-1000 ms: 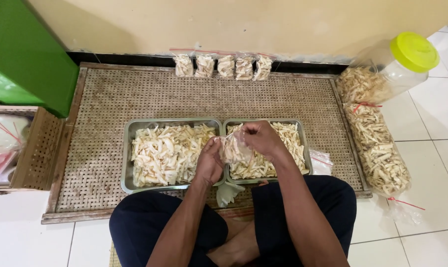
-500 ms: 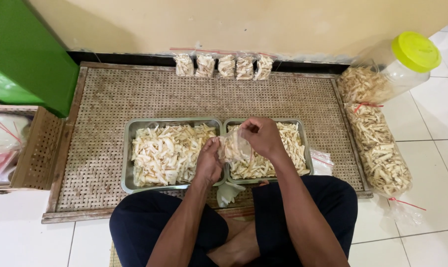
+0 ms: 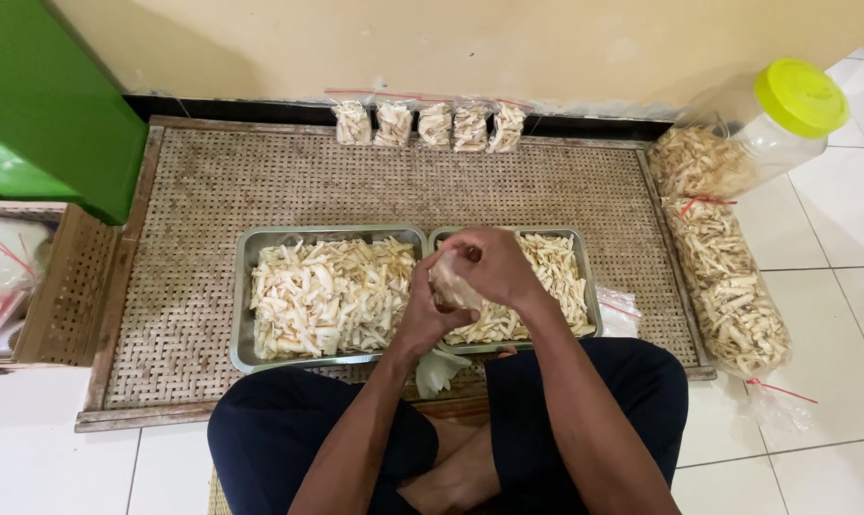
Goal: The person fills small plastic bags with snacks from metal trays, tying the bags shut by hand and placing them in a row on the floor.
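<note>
I sit cross-legged at a low woven rattan table [image 3: 212, 191]. Two metal trays lie on it side by side, the left tray [image 3: 244, 286] and the right tray [image 3: 587, 286], both full of pale fried snack strips [image 3: 322, 296]. My left hand [image 3: 420, 313] and my right hand [image 3: 494, 267] meet over the right tray's near left corner, both closed around a small clear plastic bag of strips [image 3: 451, 289]. The right hand pinches the bag's top, the left holds it from below.
Several small filled bags [image 3: 432, 124] stand in a row at the table's far edge by the wall. A clear jar with a yellow-green lid [image 3: 799, 100] and long filled bags [image 3: 728, 286] lie on the tiled floor at right. A green box [image 3: 41, 114] stands at left.
Both hands have shifted slightly while working the bag; the right hand has closed in over the bag's top, so less of the bag shows.
</note>
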